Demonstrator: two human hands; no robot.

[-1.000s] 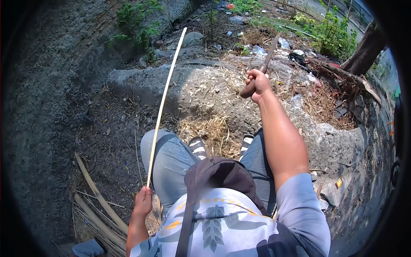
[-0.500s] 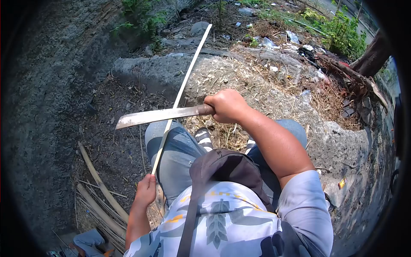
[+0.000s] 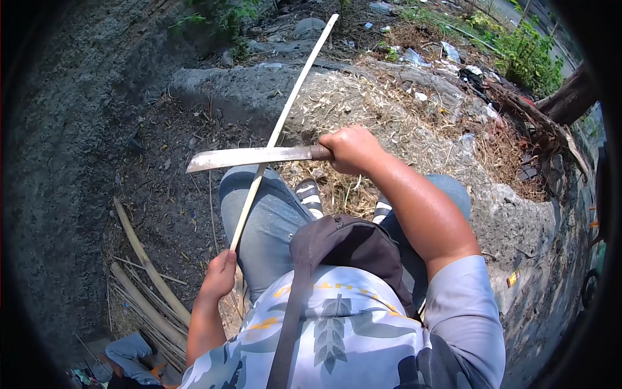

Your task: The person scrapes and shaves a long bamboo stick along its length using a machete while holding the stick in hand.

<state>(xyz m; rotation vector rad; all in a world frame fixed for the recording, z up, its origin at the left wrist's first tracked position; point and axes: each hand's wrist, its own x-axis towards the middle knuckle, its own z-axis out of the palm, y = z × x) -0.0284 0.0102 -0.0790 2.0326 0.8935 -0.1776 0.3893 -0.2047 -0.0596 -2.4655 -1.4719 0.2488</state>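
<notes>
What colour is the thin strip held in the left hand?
Pale cream-yellow, like split bamboo; the strip shows best in the head view.

Bright sun falls on bare dirt ground [image 3: 78, 129], a straw-strewn concrete slab [image 3: 363, 104], weeds [image 3: 531, 58], litter [image 3: 447, 52] and bamboo poles [image 3: 146, 285] at lower left.

The right hand [image 3: 350, 148], raised far over the rubble a second ago with the machete [image 3: 249, 157] pointing away, now holds the blade flat across the bamboo strip [image 3: 280, 129]. The strip's far end leans further right.
</notes>
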